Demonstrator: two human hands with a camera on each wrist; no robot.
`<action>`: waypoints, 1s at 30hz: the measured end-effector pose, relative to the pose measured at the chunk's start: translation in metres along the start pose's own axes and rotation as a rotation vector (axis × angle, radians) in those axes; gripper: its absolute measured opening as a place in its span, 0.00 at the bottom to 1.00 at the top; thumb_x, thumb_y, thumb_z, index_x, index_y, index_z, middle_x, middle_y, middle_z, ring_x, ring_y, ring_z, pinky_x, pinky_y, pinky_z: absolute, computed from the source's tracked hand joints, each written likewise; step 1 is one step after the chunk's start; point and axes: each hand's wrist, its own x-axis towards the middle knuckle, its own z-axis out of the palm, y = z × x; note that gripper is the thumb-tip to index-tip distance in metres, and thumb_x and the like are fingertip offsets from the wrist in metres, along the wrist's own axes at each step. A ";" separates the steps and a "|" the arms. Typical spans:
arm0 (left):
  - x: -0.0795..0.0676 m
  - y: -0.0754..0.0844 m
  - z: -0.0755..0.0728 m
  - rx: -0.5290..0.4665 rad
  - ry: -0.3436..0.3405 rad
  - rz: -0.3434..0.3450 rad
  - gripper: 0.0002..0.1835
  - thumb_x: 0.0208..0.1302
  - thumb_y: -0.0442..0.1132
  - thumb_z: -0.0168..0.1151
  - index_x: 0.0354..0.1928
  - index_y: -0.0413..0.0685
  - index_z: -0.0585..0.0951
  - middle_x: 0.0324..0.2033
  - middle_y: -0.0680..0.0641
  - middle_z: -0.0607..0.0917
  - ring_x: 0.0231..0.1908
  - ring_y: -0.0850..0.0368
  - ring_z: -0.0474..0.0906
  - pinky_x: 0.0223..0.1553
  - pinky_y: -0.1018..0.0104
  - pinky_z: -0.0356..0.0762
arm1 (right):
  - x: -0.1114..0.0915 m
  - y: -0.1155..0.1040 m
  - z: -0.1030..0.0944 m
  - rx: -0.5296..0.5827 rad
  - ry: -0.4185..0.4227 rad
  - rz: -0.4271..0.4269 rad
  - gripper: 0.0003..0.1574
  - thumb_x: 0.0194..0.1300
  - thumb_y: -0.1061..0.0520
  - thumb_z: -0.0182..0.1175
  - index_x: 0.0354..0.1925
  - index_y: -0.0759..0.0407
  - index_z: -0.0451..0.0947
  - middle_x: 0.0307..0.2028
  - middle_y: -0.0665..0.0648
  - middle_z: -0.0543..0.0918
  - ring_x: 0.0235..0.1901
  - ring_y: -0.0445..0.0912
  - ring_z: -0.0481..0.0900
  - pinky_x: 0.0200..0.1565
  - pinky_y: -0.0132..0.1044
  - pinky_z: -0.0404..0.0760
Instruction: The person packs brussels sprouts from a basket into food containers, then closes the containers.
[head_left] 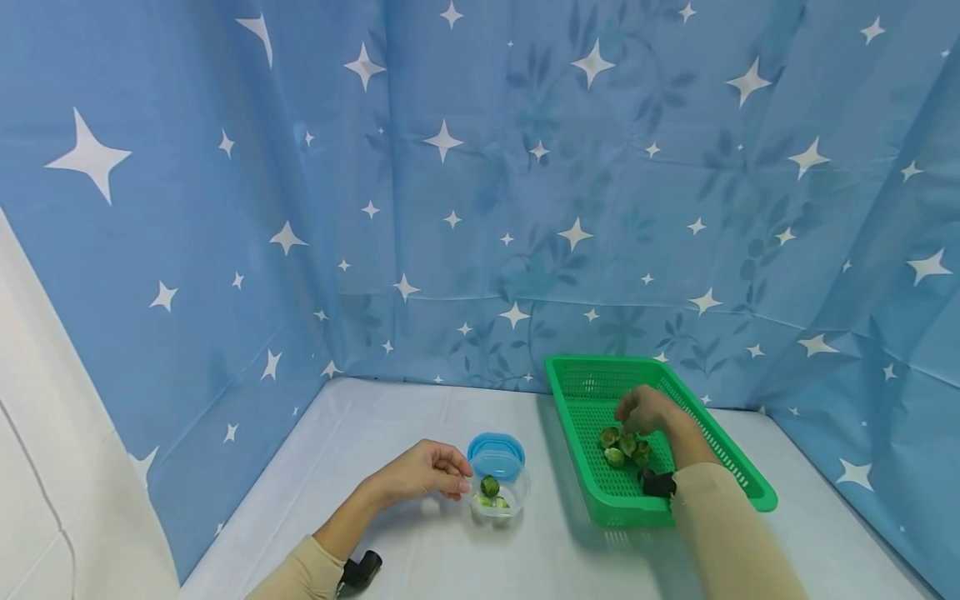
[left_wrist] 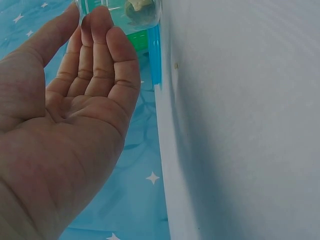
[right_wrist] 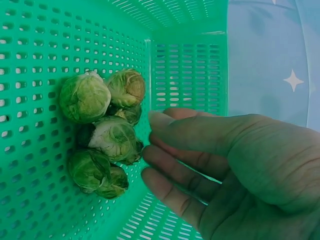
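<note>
In the head view my left hand (head_left: pixel 427 473) is at the left rim of a small clear plastic container (head_left: pixel 517 498); thumb and fingertips pinch its edge. Inside are a dark green Brussels sprout (head_left: pixel 490 486) and paler ones beside it. The left wrist view has the container (left_wrist: pixel 117 21) partly cut off beyond my left fingers. My right hand (right_wrist: pixel 250 160) reaches into a green basket (right_wrist: pixel 30 120), its fingers apart and holding nothing. Just past the fingertips, several Brussels sprouts (right_wrist: pixel 85 97) lie clustered on the basket's perforated bottom.
A blue lid (head_left: pixel 495 444) lies directly behind the container. The green basket's high, slotted walls surround my right hand. White cloth (head_left: pixel 420 558) covers the table, and a blue star-patterned curtain (head_left: pixel 480 183) hangs behind and at both sides.
</note>
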 end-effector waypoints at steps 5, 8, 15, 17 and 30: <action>-0.001 0.001 0.000 0.001 -0.003 -0.002 0.18 0.70 0.36 0.69 0.53 0.27 0.82 0.34 0.50 0.88 0.35 0.56 0.87 0.45 0.55 0.89 | -0.002 -0.002 0.002 0.007 -0.017 0.044 0.13 0.63 0.70 0.68 0.47 0.71 0.85 0.52 0.71 0.84 0.43 0.58 0.86 0.45 0.52 0.89; -0.003 0.003 0.000 0.002 0.003 -0.005 0.17 0.69 0.36 0.69 0.52 0.28 0.82 0.34 0.50 0.88 0.34 0.56 0.87 0.45 0.55 0.89 | -0.005 -0.005 0.003 0.005 -0.018 0.060 0.11 0.63 0.71 0.67 0.46 0.70 0.85 0.48 0.68 0.85 0.43 0.56 0.86 0.46 0.52 0.89; -0.003 0.003 0.001 0.007 0.008 -0.004 0.17 0.70 0.36 0.69 0.52 0.28 0.82 0.35 0.49 0.88 0.35 0.55 0.87 0.45 0.54 0.89 | -0.007 -0.007 0.003 -0.011 -0.036 0.071 0.10 0.64 0.72 0.66 0.45 0.70 0.86 0.47 0.67 0.85 0.44 0.56 0.86 0.47 0.52 0.89; -0.002 0.003 0.001 0.004 0.008 -0.005 0.17 0.70 0.35 0.69 0.52 0.28 0.82 0.35 0.49 0.88 0.35 0.55 0.87 0.45 0.54 0.89 | -0.007 -0.006 0.003 -0.009 -0.042 0.086 0.09 0.64 0.71 0.67 0.44 0.69 0.86 0.47 0.66 0.86 0.44 0.56 0.86 0.46 0.51 0.89; -0.002 0.004 0.002 -0.003 0.004 -0.001 0.18 0.69 0.36 0.70 0.52 0.27 0.81 0.35 0.50 0.88 0.35 0.56 0.87 0.45 0.54 0.89 | -0.008 -0.004 0.007 -0.010 -0.042 0.115 0.10 0.63 0.72 0.69 0.44 0.68 0.86 0.44 0.64 0.86 0.41 0.54 0.86 0.44 0.49 0.89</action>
